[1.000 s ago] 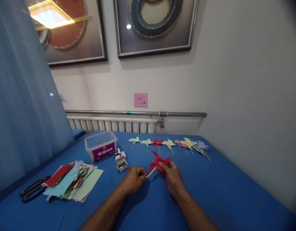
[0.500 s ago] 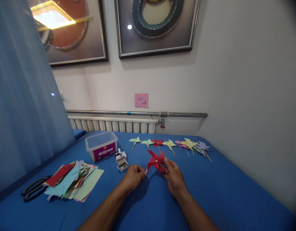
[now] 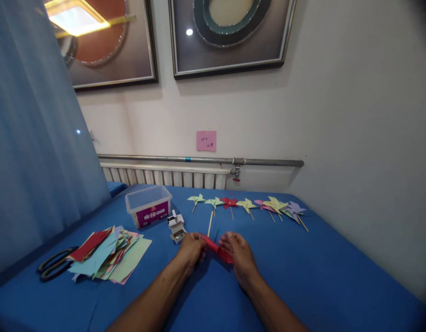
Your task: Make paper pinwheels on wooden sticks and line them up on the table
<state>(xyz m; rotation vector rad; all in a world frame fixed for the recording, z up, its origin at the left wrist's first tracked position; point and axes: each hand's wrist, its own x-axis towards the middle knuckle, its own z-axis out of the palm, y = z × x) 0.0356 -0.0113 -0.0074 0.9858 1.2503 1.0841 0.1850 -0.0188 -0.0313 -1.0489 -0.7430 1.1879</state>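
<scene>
Pinching the left edge of the red pinwheel, the left hand is closed; the right hand is half curled at its right side, its grip unclear. The pinwheel is held between them, paper head near, its stick pointing far and slightly right. Farther left, a clear tub bears a purple label, its white characters too blurred to read. The far wall's pink note reads "252" above illegible handwriting.
</scene>
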